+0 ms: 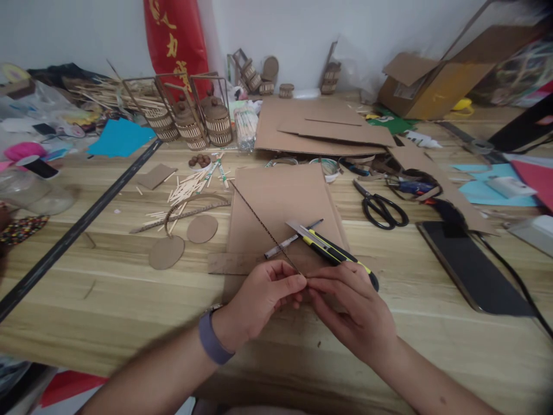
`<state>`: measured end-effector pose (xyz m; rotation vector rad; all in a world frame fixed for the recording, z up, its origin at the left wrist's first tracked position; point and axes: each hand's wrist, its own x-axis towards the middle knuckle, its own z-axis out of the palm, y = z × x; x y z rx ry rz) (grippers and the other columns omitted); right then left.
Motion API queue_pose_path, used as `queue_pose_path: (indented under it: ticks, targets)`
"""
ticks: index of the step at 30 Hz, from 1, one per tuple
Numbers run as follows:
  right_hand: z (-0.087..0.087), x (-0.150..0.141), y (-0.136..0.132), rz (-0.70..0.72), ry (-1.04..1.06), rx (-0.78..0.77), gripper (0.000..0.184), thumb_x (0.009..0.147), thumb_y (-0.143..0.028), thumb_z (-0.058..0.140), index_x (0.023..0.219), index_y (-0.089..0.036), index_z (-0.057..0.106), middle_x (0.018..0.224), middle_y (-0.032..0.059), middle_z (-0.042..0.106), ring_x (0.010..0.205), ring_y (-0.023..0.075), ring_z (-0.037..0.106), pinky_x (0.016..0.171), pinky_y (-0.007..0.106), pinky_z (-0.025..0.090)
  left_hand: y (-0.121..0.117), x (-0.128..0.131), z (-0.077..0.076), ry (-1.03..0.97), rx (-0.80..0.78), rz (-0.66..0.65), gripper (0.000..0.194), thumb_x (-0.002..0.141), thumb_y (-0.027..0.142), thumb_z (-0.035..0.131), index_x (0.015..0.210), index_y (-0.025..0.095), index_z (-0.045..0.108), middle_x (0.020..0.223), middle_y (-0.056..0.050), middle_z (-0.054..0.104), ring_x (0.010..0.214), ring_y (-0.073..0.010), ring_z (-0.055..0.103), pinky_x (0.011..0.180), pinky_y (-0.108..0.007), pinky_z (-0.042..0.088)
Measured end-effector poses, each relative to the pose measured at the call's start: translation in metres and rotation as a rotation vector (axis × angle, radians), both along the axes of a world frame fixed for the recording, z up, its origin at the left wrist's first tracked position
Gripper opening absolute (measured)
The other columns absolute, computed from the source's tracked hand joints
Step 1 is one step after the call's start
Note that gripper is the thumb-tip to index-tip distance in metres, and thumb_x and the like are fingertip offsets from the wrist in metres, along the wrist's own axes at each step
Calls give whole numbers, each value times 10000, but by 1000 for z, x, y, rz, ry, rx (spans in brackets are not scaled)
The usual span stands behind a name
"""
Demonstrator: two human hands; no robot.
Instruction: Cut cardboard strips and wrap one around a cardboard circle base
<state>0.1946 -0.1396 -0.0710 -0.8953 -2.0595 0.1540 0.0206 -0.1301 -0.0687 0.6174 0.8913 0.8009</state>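
Observation:
A thin, dark-edged strip of corrugated cardboard [260,219] slants up and to the left over the work area. Its near end is pinched between thumb and finger of my left hand [265,294]. My right hand [356,308] meets it there, its fingertips closed on the same end and touching the left thumb. Just beyond the hands, a yellow-and-black utility knife [330,249] with its blade showing lies across a pen [317,223]. Both rest on a cardboard sheet [280,193], with a narrower cardboard piece [222,263] along its near edge.
Black-handled scissors [382,210] and a dark phone [473,268] lie to the right. Cardboard discs [202,229], loose sticks [185,190] and a long black strip [82,225] are on the left. Small stick-sided lanterns [218,124] stand behind, near an open carton [449,80].

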Motion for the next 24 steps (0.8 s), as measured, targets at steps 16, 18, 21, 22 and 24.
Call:
queue_pose_path:
  ticks: [16,18,21,22,24]
  targets:
    - [-3,0,-2,-36,-33,64,144,911,-118,578,990,-224,636,882,20,741,742,137,672,780,344,429,-3,3,0,-40,3,38,432,579,387,907,659,138,563,591,18,621,571,-80,557,563,-212,431]
    - [-3,-1,-2,-38,-37,75,146,909,-112,578,982,-224,637,870,19,741,739,139,674,786,346,426,-3,3,0,-40,8,35,431,577,391,906,655,138,565,587,18,619,566,-80,553,558,-213,428]
    - [-3,0,-2,-33,-39,74,136,906,-105,579,971,-211,633,860,21,735,732,135,671,793,345,420,-2,2,0,-34,5,21,433,571,395,906,650,140,564,587,17,618,560,-81,549,548,-214,423]
    - [-3,0,-2,-29,-38,67,131,906,-105,578,969,-208,629,861,22,732,731,133,669,794,344,419,-2,2,1,-31,-1,15,436,569,397,906,652,141,563,589,16,619,559,-81,547,546,-215,421]
    - [-4,1,-1,-17,-41,59,123,905,-107,580,967,-205,621,865,23,730,743,133,671,799,344,418,-2,2,1,-25,-12,6,442,567,403,906,656,143,559,590,16,619,557,-81,543,545,-214,419]
